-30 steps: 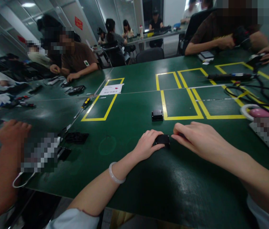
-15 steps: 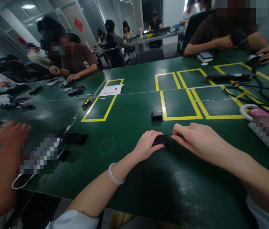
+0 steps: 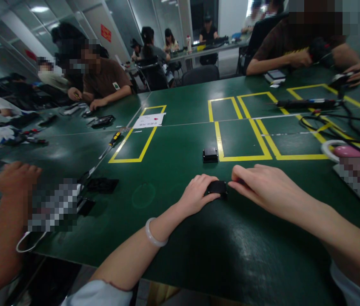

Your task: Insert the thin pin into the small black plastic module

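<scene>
My left hand (image 3: 195, 193) rests on the green table (image 3: 180, 238) with its fingers curled around a small black box (image 3: 217, 187). My right hand (image 3: 264, 187) lies just right of that box, fingers bent, its fingertips touching the box's right end. A second small black box (image 3: 210, 154) sits on the table a little farther away, beside the corner of a yellow taped rectangle (image 3: 242, 140). A pale bangle (image 3: 154, 233) circles my left wrist.
A neighbour's arm (image 3: 4, 221) lies at the left by black parts (image 3: 101, 184) and a screwdriver (image 3: 108, 146). A white paper (image 3: 149, 120) lies farther off. Cables (image 3: 336, 125), a pink object (image 3: 346, 150) and a seated person's hands (image 3: 355, 70) are at the right.
</scene>
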### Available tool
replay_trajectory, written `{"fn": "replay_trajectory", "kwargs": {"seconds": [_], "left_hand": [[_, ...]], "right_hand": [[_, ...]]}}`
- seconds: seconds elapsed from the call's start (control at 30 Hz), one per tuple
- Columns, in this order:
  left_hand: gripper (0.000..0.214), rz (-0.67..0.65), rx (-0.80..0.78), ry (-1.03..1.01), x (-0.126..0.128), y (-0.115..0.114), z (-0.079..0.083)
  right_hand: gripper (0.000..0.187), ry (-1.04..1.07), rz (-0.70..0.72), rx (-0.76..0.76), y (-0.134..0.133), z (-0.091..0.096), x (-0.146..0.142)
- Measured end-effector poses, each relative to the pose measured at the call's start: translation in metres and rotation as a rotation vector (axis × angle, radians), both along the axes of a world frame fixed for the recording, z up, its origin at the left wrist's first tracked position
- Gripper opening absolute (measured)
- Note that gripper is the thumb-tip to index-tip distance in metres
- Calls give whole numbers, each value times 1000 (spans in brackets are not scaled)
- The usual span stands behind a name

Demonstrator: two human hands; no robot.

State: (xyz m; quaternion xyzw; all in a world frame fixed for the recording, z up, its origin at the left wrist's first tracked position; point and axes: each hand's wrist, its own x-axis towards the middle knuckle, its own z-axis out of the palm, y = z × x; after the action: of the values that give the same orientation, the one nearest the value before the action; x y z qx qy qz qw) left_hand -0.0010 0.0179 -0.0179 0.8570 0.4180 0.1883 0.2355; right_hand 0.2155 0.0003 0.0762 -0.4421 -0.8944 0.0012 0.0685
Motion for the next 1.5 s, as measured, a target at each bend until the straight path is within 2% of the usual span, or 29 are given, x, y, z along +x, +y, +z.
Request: {"fn": "replay_trajectory", "kwargs": {"seconds": [0.23, 0.5, 0.7, 0.87, 1.0, 1.23, 1.4, 1.5], "left_hand": [[36, -3, -6, 17, 0, 1, 0], [34, -1, 10, 2, 0, 0, -1], [35, -5, 20, 9, 0, 1, -2], [35, -7, 21, 5, 0, 1, -2], [35, -3, 16, 6, 0, 1, -2], [35, -17, 19, 6, 0, 2, -2], [35, -10, 29, 4, 0, 2, -3], [35, -9, 29, 0, 0, 2, -3]], "right_hand": [[23, -5, -1, 54, 1, -3, -1], [10, 130, 52, -50, -2, 1, 1], [22, 35, 12, -21, -1, 0, -1], [8, 134, 45, -73, -2, 1, 1], [4, 147, 47, -78, -1, 2, 1], [20, 60, -31, -59, 2, -3, 1], [5, 153, 65, -121, 2, -1, 4], [4, 164, 65, -121, 2, 1, 5]]}}
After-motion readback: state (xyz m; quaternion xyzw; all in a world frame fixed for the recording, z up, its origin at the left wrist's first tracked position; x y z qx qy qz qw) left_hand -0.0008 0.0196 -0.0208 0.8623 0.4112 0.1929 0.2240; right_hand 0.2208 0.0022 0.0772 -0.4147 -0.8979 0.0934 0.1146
